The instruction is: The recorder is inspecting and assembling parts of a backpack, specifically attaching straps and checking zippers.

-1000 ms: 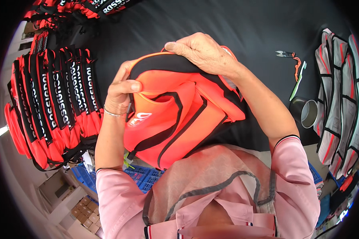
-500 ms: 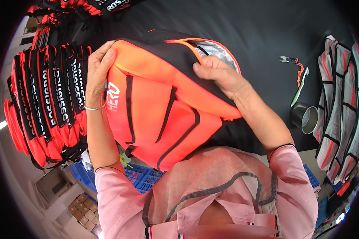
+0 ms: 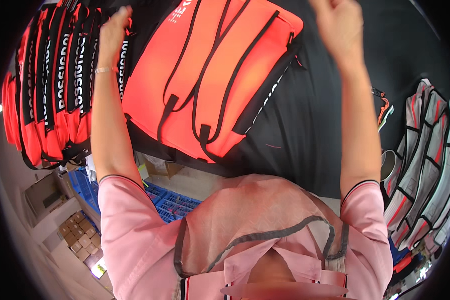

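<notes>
A bright orange-red backpack (image 3: 215, 75) lies on the black-covered table with its shoulder straps facing up and black edging along them. My left hand (image 3: 114, 30) is raised beside its upper left side, near a row of bags, fingers stretched out and nothing seen in them. On the other side, my right hand (image 3: 340, 27) is held up at the top of the view, apart from the backpack. Its fingers look loosely bent and apart, slightly blurred and partly cut off by the edge; I see nothing in it.
A row of red-and-black bags (image 3: 60, 95) stands at the left. Grey bags with red trim (image 3: 420, 165) lie at the right, near a metal cup (image 3: 388, 165) and a tool's orange cord (image 3: 383, 107). Blue crates (image 3: 175, 205) sit below the table's near edge.
Both hands have let go of the backpack and moved apart. It has gone from being held up, with its opening showing, to lying strap side up on the table.
</notes>
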The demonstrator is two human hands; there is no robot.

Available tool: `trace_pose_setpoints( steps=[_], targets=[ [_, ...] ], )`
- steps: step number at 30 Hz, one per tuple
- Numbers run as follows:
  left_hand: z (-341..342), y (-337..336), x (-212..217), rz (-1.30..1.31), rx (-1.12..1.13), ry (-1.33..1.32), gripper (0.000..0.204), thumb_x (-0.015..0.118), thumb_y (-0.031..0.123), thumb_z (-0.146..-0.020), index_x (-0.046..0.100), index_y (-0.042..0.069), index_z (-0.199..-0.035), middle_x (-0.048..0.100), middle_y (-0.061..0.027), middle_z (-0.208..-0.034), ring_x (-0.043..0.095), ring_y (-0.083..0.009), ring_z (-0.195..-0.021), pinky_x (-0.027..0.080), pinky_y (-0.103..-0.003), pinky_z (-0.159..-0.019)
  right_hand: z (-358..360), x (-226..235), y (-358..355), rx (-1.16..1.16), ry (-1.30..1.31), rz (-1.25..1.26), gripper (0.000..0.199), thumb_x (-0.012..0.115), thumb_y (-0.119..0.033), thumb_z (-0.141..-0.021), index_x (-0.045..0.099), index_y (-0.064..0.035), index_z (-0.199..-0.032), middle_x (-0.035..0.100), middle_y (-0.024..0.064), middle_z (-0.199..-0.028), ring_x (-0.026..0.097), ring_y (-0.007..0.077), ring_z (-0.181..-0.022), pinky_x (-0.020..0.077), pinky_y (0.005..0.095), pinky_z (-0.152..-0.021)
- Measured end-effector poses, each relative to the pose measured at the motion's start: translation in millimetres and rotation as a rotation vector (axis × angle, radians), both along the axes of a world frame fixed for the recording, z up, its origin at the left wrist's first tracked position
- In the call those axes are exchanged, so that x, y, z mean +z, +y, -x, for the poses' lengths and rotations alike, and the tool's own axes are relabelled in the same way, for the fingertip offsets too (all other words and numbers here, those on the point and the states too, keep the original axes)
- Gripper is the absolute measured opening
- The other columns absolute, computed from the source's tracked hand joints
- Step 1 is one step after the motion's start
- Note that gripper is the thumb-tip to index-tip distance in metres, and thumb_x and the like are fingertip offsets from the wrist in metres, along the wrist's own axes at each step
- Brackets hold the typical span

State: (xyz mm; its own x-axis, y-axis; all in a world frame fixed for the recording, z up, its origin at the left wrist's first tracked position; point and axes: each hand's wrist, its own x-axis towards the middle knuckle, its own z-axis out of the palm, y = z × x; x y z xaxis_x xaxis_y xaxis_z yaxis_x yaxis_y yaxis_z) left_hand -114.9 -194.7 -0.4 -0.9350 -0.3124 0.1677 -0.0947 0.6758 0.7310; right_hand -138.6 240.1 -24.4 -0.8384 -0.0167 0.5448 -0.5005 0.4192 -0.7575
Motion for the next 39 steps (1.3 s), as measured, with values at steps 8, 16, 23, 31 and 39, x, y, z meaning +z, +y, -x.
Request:
trace_pose_setpoints(
  steps=[8,16,23,31,39],
  targets=[
    [-170,26,-114,0.559,-0.016,-0.134,0.062,0.054,0.042,-0.096,0.036,0.01,-0.146,0.049,-0.0198,-0.138,0.046,-0.0348,-0.128,0.038,-0.045,-0.103,-127,-140,-29,0.435,-0.093,-0.785,0.042,0.055,-0.033,-0.095,0.056,-0.0136,-0.133,0.042,0.0065,-0.148,0.035,0.0237,-0.139,0.0232,0.0522,-0.115],
    [-271,119,-105,0.319,0.066,-0.163,0.072,0.075,0.038,-0.081,0.046,0.013,-0.142,0.055,-0.0167,-0.118,0.05,-0.0318,-0.108,0.039,-0.041,-0.096,-110,-79,-13,0.459,-1.137,0.15,0.069,0.036,-0.06,-0.098,0.055,-0.0029,-0.131,0.06,0.0143,-0.128,0.059,0.0256,-0.114,0.0475,0.0427,-0.09],
    [-279,130,-111,0.182,0.069,-0.142,0.073,0.076,0.028,-0.08,0.045,0.015,-0.144,0.052,-0.0178,-0.119,0.046,-0.0323,-0.11,0.037,-0.042,-0.098,-225,-105,-80,0.721,-1.728,0.843,0.032,0.072,-0.017,-0.088,0.064,-0.0023,-0.114,0.067,0.0041,-0.11,0.063,0.0138,-0.104,0.0509,0.0285,-0.089],
    [-289,93,-135,0.256,-0.121,-0.09,0.053,0.061,0.003,-0.082,0.052,0.003,-0.135,0.053,-0.0214,-0.119,0.049,-0.0371,-0.113,0.039,-0.042,-0.099,-136,27,-102,0.904,-0.837,0.903,0.032,0.075,-0.017,-0.081,0.059,-0.0068,-0.106,0.061,0.0003,-0.088,0.058,0.0089,-0.071,0.048,0.0248,-0.059],
    [-303,94,-120,0.181,-0.281,-0.086,0.058,0.067,0.012,-0.085,0.049,0.01,-0.141,0.051,-0.0193,-0.118,0.049,-0.0351,-0.111,0.039,-0.043,-0.098,47,60,-13,0.744,-0.268,1.238,0.126,0.031,-0.09,-0.074,-0.004,0.0033,-0.15,-0.005,0.0288,-0.157,0.015,0.0452,-0.144,0.0155,0.0497,-0.118]
  ],
)
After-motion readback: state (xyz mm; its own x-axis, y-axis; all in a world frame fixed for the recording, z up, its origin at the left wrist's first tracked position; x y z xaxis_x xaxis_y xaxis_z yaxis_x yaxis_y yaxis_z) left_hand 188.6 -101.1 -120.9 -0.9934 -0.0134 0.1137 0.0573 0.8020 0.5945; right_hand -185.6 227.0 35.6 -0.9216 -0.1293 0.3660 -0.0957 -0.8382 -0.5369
